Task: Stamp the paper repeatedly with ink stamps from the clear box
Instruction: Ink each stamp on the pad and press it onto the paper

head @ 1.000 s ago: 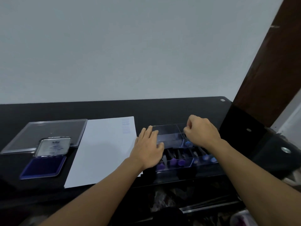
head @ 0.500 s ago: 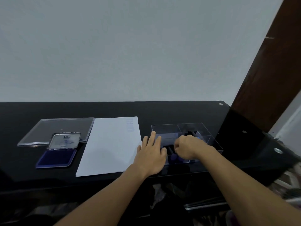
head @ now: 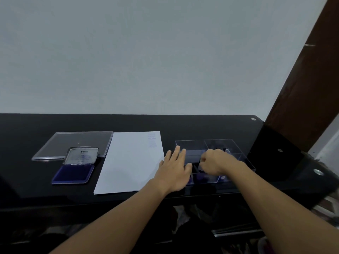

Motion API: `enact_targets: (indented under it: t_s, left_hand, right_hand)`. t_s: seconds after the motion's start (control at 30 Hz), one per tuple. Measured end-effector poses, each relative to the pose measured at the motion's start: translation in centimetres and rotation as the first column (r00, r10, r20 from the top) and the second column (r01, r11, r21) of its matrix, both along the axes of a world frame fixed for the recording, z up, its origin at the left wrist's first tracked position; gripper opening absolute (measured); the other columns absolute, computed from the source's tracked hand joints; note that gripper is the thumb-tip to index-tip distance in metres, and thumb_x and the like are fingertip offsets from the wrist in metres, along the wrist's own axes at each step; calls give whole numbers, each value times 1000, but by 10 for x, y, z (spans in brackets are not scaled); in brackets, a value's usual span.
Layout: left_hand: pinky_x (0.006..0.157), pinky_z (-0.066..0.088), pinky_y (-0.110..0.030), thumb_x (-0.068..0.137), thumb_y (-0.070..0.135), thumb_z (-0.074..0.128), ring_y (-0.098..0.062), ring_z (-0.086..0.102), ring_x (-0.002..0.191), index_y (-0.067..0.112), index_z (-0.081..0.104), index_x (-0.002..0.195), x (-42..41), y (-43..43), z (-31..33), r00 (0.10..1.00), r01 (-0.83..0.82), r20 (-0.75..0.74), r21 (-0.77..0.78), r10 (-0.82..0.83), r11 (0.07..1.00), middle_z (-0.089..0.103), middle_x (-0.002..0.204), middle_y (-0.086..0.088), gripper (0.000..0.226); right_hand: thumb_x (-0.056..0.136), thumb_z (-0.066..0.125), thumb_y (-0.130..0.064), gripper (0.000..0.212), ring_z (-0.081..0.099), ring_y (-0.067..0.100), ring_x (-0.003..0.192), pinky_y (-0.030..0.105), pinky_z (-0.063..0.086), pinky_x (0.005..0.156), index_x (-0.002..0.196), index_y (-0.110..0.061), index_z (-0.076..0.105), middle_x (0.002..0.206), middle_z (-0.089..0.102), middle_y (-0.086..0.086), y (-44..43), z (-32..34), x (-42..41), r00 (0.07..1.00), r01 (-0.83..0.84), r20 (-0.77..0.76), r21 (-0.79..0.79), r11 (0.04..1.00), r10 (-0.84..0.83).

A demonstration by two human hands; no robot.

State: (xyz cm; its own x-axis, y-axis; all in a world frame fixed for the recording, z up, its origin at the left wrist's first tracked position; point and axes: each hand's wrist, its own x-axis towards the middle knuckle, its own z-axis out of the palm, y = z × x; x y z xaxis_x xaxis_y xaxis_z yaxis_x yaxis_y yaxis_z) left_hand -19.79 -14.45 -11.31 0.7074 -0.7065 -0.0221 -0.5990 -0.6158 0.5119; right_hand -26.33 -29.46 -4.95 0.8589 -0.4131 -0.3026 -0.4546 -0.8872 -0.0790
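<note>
The step in hand is picking a stamp out of the clear box (head: 244, 159), which sits on the black desk (head: 183, 125) just to the right of the paper (head: 128, 162). The left hand (head: 174, 169) lies flat with its fingers straight across the box's near-left corner, apparently steadying it. The right hand (head: 214, 164) is down inside the box with its fingers curled toward the middle compartments. Something dark shows at its fingertips, but the blur makes it impossible to tell whether a stamp is actually pinched or the hand is only reaching. A few violet-tipped stamps (head: 222, 177) show faintly in the front compartments. The paper carries a small column of pale marks (head: 151, 142) in its far right corner and is otherwise blank, so the task looks early. The next move likely calls for lifting one stamp clear of the box walls and carrying it across the sheet to the ink pad (head: 73, 173), which lies open left of the paper and in front of the clear lid (head: 73, 143), then pressing it there before stamping a blank part of the sheet.
</note>
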Motion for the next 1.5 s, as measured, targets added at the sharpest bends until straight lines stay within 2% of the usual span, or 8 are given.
enact_targets:
  t_s: [0.13,0.33,0.57,0.7,0.9,0.97,1.2,1.5]
  left_hand:
    - [123,8,-47,103,45,24,-18,-7,152,21,7,158,3,12,13,1000,2,17,-52,-1,999,-4,166,3,63]
    - [123,5,-41,105,43,26,-18,-8,152,23,8,159,15,63,37,995,-80,53,-60,83,995,-4,166,6,60]
    - [122,5,-39,105,40,30,-18,-6,152,21,13,158,48,147,46,970,-239,38,-58,242,969,1,166,3,59]
    - [122,14,-44,99,48,29,-31,10,151,17,33,150,67,200,41,941,-331,66,-47,333,943,26,159,-3,60]
    - [118,2,-27,105,26,35,-18,9,151,8,27,153,82,269,42,891,-449,49,-62,452,891,21,163,-8,52]
    - [119,5,-30,105,30,36,-18,10,150,9,29,153,93,290,35,862,-504,36,-54,506,862,23,162,-7,53]
    - [114,31,-42,99,32,44,-26,37,135,8,45,142,123,344,-4,781,-617,66,-74,621,784,49,144,-7,50]
    - [122,6,-48,103,41,34,-23,7,152,18,26,155,140,361,-47,752,-657,113,39,650,753,16,164,-3,58]
  right_hand:
    - [96,46,-38,25,60,23,96,38,51,82,108,-22,60,102,63,2,7,16,1,995,-8,98,32,999,5]
    - [101,46,-29,11,58,19,82,43,54,77,92,-22,49,91,61,0,34,31,13,945,-108,315,54,993,85]
    - [98,50,-28,14,55,23,72,39,49,67,97,-16,45,89,61,7,88,36,42,913,-138,404,179,974,56]
    - [97,54,-29,15,53,20,68,33,45,61,95,-16,48,89,61,7,124,34,65,900,-199,426,210,957,94]
    - [94,64,-26,16,56,19,71,30,47,58,93,-12,55,85,60,1,182,29,101,857,-342,471,213,915,210]
    - [92,64,-26,16,60,23,78,35,52,65,92,-12,56,86,61,2,201,25,113,843,-377,483,216,901,237]
    - [92,58,-29,16,55,20,73,31,43,58,88,-14,53,84,60,3,258,1,152,831,-464,440,209,861,340]
    - [92,57,-35,23,60,24,80,34,47,62,78,-22,44,90,61,5,299,-21,192,843,-495,303,115,861,444]
